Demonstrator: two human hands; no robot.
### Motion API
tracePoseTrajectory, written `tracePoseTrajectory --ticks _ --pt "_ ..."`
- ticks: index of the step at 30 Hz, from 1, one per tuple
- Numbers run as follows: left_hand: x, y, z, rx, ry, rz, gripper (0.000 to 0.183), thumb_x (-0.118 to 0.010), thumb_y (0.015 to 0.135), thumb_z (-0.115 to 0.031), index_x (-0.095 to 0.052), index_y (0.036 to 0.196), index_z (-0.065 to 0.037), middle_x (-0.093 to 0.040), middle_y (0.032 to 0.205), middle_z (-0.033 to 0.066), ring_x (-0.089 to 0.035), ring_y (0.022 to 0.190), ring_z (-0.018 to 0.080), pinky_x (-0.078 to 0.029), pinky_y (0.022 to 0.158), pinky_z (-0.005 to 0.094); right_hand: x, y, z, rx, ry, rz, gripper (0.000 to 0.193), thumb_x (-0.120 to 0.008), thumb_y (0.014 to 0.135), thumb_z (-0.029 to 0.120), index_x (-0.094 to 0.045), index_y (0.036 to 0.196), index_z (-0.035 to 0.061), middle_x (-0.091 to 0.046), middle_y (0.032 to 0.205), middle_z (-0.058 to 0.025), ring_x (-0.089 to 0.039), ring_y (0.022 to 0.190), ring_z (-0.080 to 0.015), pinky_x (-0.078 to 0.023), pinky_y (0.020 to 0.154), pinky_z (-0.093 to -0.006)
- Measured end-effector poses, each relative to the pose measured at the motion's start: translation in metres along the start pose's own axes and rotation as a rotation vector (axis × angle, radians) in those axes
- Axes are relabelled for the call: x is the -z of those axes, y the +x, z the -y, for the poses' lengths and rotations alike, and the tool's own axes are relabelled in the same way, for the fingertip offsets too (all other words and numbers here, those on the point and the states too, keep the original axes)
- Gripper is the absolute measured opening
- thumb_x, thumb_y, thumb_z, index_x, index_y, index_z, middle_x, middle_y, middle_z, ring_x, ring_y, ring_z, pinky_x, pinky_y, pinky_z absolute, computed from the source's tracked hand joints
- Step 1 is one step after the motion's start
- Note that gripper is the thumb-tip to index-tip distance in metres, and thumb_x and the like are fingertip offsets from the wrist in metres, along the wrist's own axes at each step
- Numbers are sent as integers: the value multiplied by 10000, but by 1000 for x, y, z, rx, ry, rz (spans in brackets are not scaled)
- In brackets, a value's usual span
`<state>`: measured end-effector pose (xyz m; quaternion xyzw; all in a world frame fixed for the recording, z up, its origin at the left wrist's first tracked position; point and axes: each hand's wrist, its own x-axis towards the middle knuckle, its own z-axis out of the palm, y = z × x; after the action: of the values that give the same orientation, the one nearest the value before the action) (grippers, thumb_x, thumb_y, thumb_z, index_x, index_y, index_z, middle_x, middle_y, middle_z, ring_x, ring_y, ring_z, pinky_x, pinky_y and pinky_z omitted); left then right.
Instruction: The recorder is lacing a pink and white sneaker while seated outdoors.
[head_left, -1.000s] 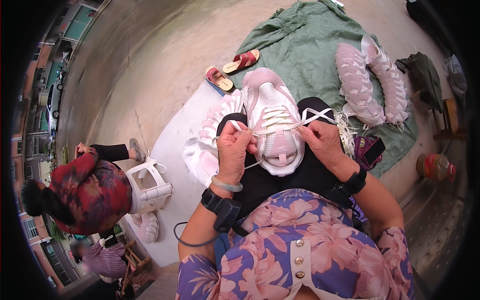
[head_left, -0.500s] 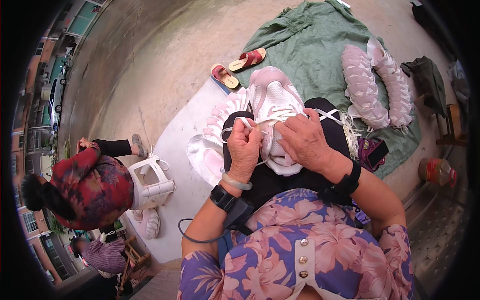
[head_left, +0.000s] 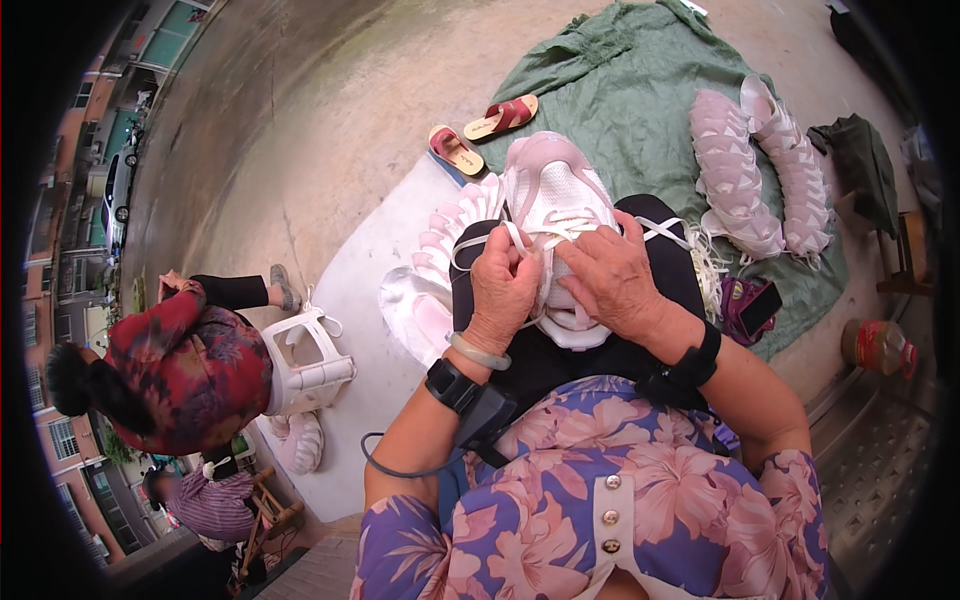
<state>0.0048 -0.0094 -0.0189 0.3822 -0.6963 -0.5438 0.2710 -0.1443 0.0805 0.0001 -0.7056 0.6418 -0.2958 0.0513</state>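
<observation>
A pink and white shoe upper (head_left: 550,178) lies across my lap, its toe pointing away from me. White shoelace (head_left: 562,231) runs through its lower eyelets. My left hand (head_left: 503,282) is closed in a pinch on the lace at the shoe's left side, with a loop of it standing above the fingers. Bent over the tongue and right eyelet edge, my right hand (head_left: 612,275) presses on the shoe; its fingertips are partly hidden against the upper. A loose lace end stretches out to the right over my dark trousers (head_left: 655,232).
Stacked pink and white shoe uppers (head_left: 735,165) lie on a green sheet (head_left: 610,75) at the right; more uppers (head_left: 450,235) fan out left of my knee. Red slippers (head_left: 500,117) stand ahead. A person sits on a white stool (head_left: 312,365) at left. A plastic jug (head_left: 878,345) stands right.
My left hand has moved slightly right and closer to the shoe's middle, and the lace loop above it has shifted. The right hand stays nearly in place on the shoe.
</observation>
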Motion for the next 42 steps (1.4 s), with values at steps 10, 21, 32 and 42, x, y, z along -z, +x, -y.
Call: tracePoseTrajectory --ticks 10,21,32,42 --pt "2 -22 -14 -447 489 -92 365 -695 698 -75 -491 994 -9 -516 707 42 -469 572 125 -408 526 235 -6 -4 2 -39 74 -112 198 -660 683 122 -605 872 143 -520 740 -10 -540 804 -216 -286 923 -502" --pt "4 -31 -7 -536 563 -73 298 -612 740 -28 -554 1029 16 -585 874 160 -596 736 307 -489 629 348 -17 1 10 -14 -2 -119 176 -672 664 122 -604 826 106 -547 699 -24 -553 747 -214 -310 895 -482" --pt "1 -28 -8 -479 545 -67 245 -563 775 -21 -570 1019 4 -570 838 160 -588 705 314 -479 606 361 -10 7 7 185 -146 -142 72 -633 699 140 -571 674 113 -466 581 -6 -515 623 -192 -346 834 -442" --pt "4 -31 -7 -543 588 -56 336 -609 757 -41 -560 1089 -22 -546 789 133 -567 662 274 -469 593 334 84 -187 -89 -387 -175 -145 88 -647 713 79 -567 675 70 -494 592 -26 -498 605 -215 -346 822 -396"
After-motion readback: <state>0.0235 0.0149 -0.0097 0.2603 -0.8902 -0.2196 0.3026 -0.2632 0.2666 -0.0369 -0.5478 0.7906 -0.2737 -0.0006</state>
